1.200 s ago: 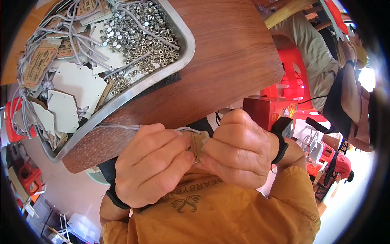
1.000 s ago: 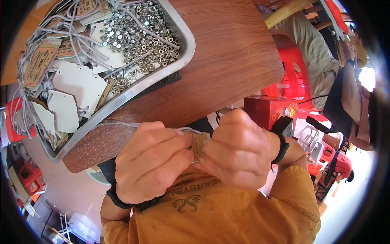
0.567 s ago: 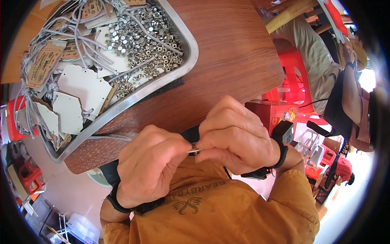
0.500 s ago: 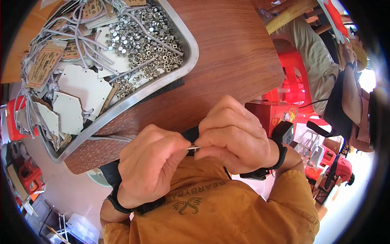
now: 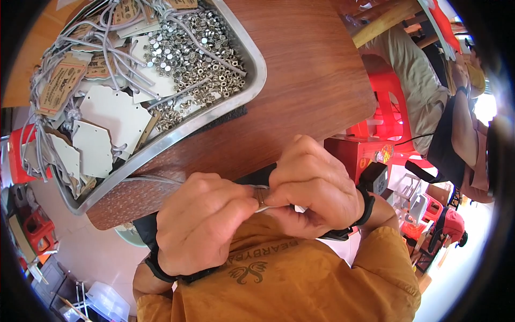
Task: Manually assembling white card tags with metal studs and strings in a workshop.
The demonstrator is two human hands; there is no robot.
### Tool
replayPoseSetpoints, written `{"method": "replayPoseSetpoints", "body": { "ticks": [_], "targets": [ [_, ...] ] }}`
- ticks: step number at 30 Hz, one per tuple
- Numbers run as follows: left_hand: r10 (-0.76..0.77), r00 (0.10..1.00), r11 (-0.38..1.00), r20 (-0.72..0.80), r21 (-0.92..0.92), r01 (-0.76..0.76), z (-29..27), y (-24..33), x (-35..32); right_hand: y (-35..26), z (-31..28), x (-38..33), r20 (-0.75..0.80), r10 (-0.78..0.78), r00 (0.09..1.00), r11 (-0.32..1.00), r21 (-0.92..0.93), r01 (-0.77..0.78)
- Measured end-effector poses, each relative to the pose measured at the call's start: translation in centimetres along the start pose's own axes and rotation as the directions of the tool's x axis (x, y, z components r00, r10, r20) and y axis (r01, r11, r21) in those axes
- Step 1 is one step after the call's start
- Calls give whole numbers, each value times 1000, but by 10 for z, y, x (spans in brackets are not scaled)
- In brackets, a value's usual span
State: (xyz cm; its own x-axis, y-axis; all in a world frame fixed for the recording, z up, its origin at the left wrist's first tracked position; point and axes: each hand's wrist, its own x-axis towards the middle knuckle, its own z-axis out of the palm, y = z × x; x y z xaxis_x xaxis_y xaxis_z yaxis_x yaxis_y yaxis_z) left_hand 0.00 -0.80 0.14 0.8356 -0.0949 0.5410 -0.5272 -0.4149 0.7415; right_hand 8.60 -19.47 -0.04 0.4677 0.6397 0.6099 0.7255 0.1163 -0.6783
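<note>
Small metal ring, silvery, pinched between both hands' fingers

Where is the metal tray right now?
In the head view, the metal tray sits on the wooden table, upper left, ahead of both hands and apart from them, filled with small nuts and corded paper tags.

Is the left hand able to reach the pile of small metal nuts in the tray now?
Probably not at once: the left hand is pinching a small piece with the right hand; the nuts lie uncovered across the tray.
</note>
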Motion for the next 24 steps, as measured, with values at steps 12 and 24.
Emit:
{"method": "replayPoseSetpoints", "body": {
  "ticks": [12, 24],
  "targets": [
    [-274, 961, 950, -34, -166, 265, -2, 0, -7, 0, -8, 6, -21, 176, 984, 981, 85, -173],
    [-615, 785, 721, 81, -347, 600, 1, -4, -25, 9, -18, 22, 40, 168, 985, 970, -183, -158]
  ]
}}
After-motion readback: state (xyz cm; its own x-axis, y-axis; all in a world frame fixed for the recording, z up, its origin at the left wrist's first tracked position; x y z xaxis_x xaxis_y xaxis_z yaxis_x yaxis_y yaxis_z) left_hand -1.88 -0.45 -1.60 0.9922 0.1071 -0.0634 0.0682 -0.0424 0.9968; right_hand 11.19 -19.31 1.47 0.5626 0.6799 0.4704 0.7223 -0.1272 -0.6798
